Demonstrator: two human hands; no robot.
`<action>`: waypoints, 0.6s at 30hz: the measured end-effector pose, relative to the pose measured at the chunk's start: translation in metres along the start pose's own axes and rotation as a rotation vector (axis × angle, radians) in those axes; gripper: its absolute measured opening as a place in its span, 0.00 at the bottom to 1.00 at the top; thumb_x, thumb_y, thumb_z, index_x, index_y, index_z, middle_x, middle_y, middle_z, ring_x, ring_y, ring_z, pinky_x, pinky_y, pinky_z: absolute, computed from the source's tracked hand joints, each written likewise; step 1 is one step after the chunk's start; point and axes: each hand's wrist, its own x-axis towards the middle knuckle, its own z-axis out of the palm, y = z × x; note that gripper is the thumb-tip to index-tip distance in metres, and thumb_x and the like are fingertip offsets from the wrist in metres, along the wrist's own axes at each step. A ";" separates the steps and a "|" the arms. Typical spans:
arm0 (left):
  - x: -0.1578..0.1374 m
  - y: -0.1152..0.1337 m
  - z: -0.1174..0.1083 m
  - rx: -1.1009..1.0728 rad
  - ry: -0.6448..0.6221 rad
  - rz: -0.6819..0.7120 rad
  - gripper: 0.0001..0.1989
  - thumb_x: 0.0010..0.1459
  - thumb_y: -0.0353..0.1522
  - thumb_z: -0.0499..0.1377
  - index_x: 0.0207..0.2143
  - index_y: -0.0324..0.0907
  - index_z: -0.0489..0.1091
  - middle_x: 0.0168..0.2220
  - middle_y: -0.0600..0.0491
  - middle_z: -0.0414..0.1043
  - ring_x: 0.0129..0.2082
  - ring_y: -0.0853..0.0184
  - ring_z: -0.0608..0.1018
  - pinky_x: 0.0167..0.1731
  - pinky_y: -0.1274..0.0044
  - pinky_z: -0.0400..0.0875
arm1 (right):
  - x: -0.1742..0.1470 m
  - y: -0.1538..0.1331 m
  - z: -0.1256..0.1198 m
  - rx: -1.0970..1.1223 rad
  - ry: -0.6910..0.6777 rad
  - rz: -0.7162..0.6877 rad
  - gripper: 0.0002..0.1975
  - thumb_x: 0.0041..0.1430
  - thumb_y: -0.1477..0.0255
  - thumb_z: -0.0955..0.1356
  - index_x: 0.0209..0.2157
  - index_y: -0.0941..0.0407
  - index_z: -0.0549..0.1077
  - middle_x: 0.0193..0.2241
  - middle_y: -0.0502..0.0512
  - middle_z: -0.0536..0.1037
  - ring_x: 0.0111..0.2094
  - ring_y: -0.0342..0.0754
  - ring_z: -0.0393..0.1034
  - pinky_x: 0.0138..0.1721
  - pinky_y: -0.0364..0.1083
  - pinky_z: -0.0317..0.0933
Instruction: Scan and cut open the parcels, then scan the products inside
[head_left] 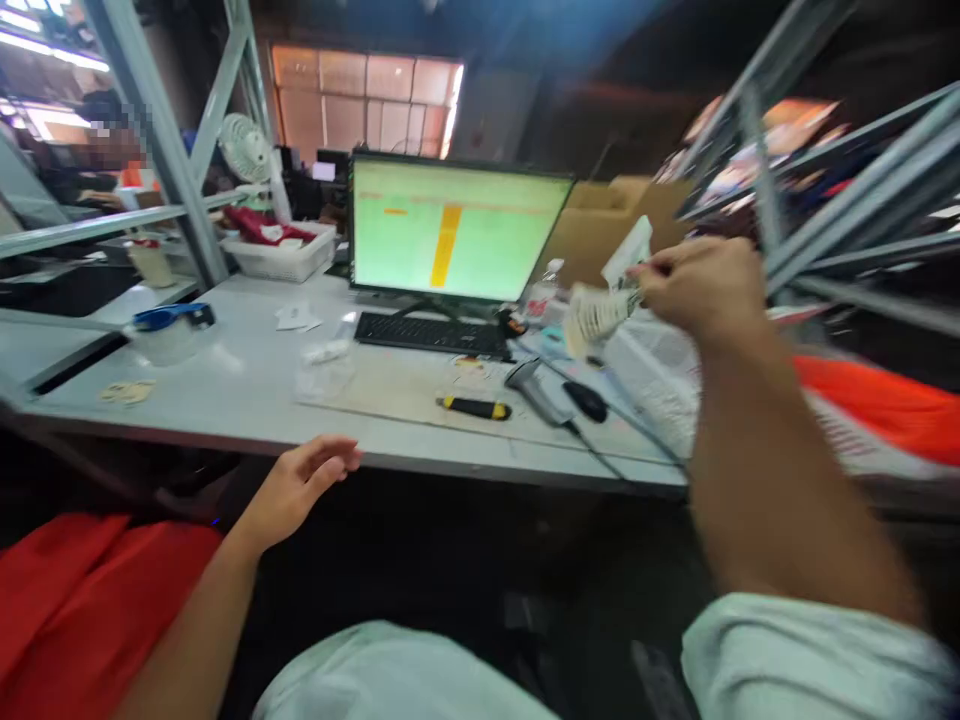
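1. Head view: the right hand (701, 285) is raised above the desk's (240, 390) right side, fingers pinched on a blurred white packet (611, 295).
2. The left hand (300, 485) hangs loosely open and empty, just below the desk's front edge.
3. A yellow utility knife (474, 407), a barcode scanner (531, 385), a mouse (586, 401) and a keyboard (433, 333) lie before the monitor (456, 228).

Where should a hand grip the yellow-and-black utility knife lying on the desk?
Probably around the middle of the yellow-and-black utility knife, coming from above. It lies flat and lengthwise left to right on the grey desk, with bare surface in front and behind, so fingers can pinch its long sides.
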 end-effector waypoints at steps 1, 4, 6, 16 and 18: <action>0.001 -0.002 0.002 0.014 -0.010 -0.015 0.24 0.64 0.52 0.63 0.50 0.44 0.79 0.47 0.44 0.83 0.46 0.54 0.85 0.44 0.68 0.82 | -0.001 -0.008 -0.005 -0.059 0.013 0.023 0.13 0.63 0.68 0.73 0.28 0.61 0.77 0.21 0.51 0.71 0.28 0.40 0.60 0.35 0.47 0.54; 0.007 -0.005 0.009 0.020 -0.004 0.004 0.24 0.64 0.52 0.63 0.49 0.43 0.79 0.46 0.44 0.83 0.47 0.54 0.84 0.47 0.66 0.81 | -0.011 -0.036 -0.012 0.011 -0.094 0.002 0.16 0.65 0.67 0.71 0.30 0.65 0.79 0.18 0.48 0.69 0.25 0.37 0.57 0.30 0.46 0.50; 0.015 -0.001 0.016 0.007 0.033 0.046 0.24 0.64 0.52 0.63 0.49 0.42 0.78 0.48 0.43 0.82 0.49 0.54 0.83 0.52 0.64 0.79 | -0.023 -0.050 -0.009 0.246 -0.210 -0.051 0.17 0.63 0.63 0.72 0.31 0.64 0.81 0.20 0.49 0.73 0.24 0.36 0.60 0.28 0.44 0.53; 0.054 0.017 0.073 -0.407 0.080 0.133 0.28 0.56 0.50 0.72 0.51 0.41 0.76 0.51 0.43 0.80 0.53 0.52 0.81 0.54 0.65 0.76 | -0.074 -0.057 0.045 0.798 -0.532 -0.105 0.20 0.49 0.47 0.78 0.29 0.50 0.84 0.28 0.54 0.82 0.29 0.47 0.75 0.32 0.48 0.71; 0.053 0.014 0.079 -0.442 0.121 0.114 0.22 0.59 0.48 0.70 0.44 0.40 0.79 0.43 0.46 0.82 0.45 0.55 0.83 0.48 0.67 0.79 | -0.082 -0.056 0.052 0.759 -0.558 -0.069 0.21 0.50 0.47 0.78 0.30 0.51 0.84 0.28 0.54 0.82 0.29 0.47 0.75 0.29 0.47 0.70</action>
